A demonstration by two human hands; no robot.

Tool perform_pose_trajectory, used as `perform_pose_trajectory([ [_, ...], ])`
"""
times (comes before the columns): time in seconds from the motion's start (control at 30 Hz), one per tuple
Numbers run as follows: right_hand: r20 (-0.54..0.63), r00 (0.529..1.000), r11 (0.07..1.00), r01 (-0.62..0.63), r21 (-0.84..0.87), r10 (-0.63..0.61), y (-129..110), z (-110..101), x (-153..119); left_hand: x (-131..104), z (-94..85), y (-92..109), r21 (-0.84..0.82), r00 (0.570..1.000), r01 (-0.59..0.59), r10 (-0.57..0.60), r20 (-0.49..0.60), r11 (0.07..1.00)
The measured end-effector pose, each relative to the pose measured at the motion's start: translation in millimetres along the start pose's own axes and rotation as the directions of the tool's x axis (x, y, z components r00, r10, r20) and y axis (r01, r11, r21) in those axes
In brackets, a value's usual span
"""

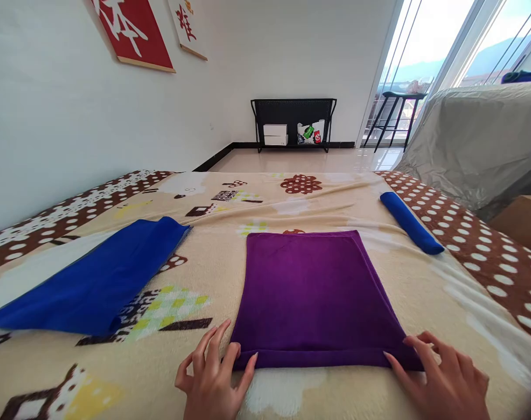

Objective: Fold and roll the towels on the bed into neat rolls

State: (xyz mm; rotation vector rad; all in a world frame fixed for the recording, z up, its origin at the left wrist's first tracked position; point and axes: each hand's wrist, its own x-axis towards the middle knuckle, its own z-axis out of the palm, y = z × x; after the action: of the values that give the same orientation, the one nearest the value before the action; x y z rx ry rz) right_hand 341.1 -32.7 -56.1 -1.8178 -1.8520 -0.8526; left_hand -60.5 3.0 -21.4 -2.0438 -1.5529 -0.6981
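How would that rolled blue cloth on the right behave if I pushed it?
The rolled blue cloth would probably roll, being long and rounded. It looks soft, so it might bend or loosen; I see no tie around it.

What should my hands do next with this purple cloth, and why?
Probably turn the narrow near fold over once more, away from you: the left hand and right hand are at its two ends, the rest of the purple cloth lies flat, and one blue cloth is already rolled.
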Motion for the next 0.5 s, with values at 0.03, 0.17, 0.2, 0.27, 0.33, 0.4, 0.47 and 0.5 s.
perform_pose_trajectory([
  [0.03, -0.031, 0.999, 1.000, 0.022, -0.005, -0.023, -5.3, 0.0, 0.6, -1.5, 0.7, 3.6, -0.006, 1.000, 0.008, -0.008, -0.019, 1.000],
  [0.17, -0.057, 0.966, 0.936, 0.259, 0.239, -0.253, -20.3, 0.6, 3.2, -5.7, 1.3, 19.5, -0.159, 1.000, -0.004, 0.005, 0.001, 0.987],
  [0.2, -0.056, 0.957, 0.911, 0.288, 0.296, -0.284, -22.1, 0.2, 4.2, -6.0, 1.4, 21.7, -0.206, 1.000, -0.022, 0.025, 0.014, 0.978],
  [0.27, -0.058, 0.954, 0.895, 0.296, 0.334, -0.294, -24.3, -2.3, 5.2, -6.4, 1.8, 22.6, -0.259, 0.997, -0.066, 0.072, 0.012, 0.964],
  [0.33, -0.045, 0.957, 0.906, 0.286, 0.311, -0.287, -26.9, -6.6, 3.9, -7.4, 2.3, 21.0, -0.260, 0.995, -0.096, 0.097, -0.009, 0.961],
  [0.4, -0.035, 0.968, 0.931, 0.250, 0.267, -0.250, -33.0, -11.7, 0.2, -9.0, 2.6, 20.8, -0.256, 0.994, -0.107, 0.106, -0.017, 0.961],
  [0.47, -0.021, 0.981, 0.958, 0.193, 0.212, -0.193, -44.1, -16.4, -4.3, -10.3, 2.4, 24.9, -0.265, 0.997, -0.074, 0.071, -0.021, 0.961],
  [0.5, -0.016, 0.987, 0.968, 0.162, 0.189, -0.162, -51.2, -18.2, -6.2, -10.3, 2.2, 28.7, -0.281, 0.999, -0.054, 0.049, -0.025, 0.958],
])
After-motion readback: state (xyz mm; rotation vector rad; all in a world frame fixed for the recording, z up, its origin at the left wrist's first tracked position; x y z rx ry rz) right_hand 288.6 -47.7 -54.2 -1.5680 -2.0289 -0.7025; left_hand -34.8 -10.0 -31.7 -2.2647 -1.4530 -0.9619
